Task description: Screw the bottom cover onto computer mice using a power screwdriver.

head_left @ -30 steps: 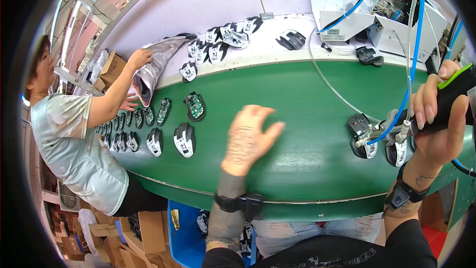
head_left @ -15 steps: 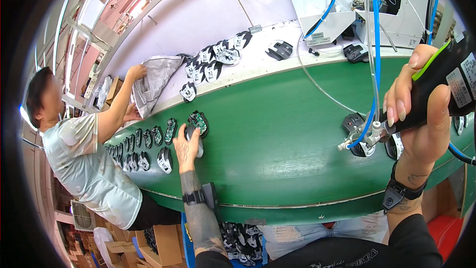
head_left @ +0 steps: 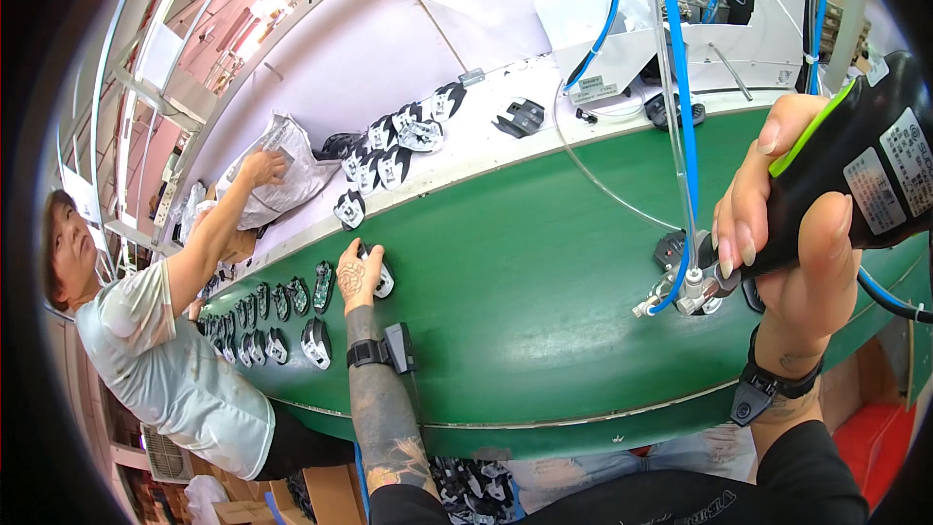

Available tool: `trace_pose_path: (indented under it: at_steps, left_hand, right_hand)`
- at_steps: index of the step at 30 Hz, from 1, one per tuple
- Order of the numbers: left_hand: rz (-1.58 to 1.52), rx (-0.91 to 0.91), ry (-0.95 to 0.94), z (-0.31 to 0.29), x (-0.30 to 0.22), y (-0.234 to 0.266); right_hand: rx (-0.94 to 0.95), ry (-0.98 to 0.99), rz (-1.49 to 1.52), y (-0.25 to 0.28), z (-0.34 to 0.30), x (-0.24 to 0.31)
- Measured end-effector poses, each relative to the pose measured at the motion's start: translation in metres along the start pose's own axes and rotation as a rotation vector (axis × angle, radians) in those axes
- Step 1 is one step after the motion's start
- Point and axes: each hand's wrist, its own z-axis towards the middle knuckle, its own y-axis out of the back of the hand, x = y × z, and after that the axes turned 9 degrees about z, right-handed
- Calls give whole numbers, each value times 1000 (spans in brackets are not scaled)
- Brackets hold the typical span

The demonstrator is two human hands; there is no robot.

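Observation:
My left hand (head_left: pixel 360 277) is closed around a computer mouse (head_left: pixel 385 282) with a pale shell, resting on the green belt. My palm and fingers hide much of it. In my right hand (head_left: pixel 777 219) is a black and lime-green electric screwdriver (head_left: pixel 865 170), its body gripped between thumb and fingers. A metal nozzle fitting (head_left: pixel 692 292) at its tip carries a blue hose and a clear tube. Beneath that nozzle, a dark mouse part (head_left: pixel 671 249) is partly hidden. Left of my left hand stand rows of opened mouse halves, among them a green circuit board (head_left: pixel 324 288) and a white-and-black shell (head_left: pixel 316 344).
A co-worker (head_left: pixel 155 350) stands at the left, one arm over a plastic bag (head_left: pixel 282 175). Mouse shells (head_left: pixel 393 167) lie along the white ledge (head_left: pixel 466 151) behind the green belt (head_left: pixel 505 331). A white machine (head_left: pixel 768 58) stands at the back right, with hoses hanging before it.
My left hand has brought the pale shell over the mouse base, and the circuit board there is now covered. The co-worker has leaned back, face turned up. My view has shifted slightly.

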Motion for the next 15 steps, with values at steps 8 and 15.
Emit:
trace_pose_path:
  at_steps: [8, 15]
  left_hand:
    - [46, 67, 39, 1, 5, -21]
    - [103, 30, 31, 1, 0, -19]
  right_hand:
    - [-54, -180, 231, -2, -2, -5]
    - [22, -75, 25, -2, 6, -2]
